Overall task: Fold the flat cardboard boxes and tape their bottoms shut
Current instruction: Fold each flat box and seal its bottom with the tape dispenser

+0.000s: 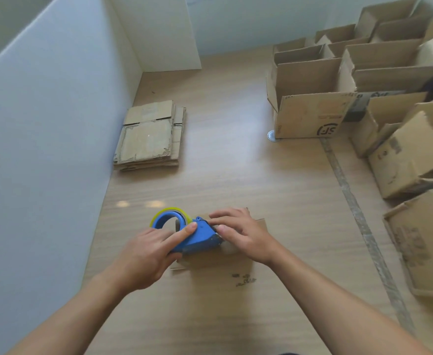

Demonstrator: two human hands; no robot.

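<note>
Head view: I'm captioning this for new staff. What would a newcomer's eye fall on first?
The blue tape dispenser, low centre, gripped by the left hand with the right hand at its front end, over a cardboard box. Next, the open folded boxes crowding the right side, and the stack of flat cardboard by the left wall.

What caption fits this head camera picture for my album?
Left hand grips a blue tape dispenser on a cardboard box; right hand touches its front.
</note>
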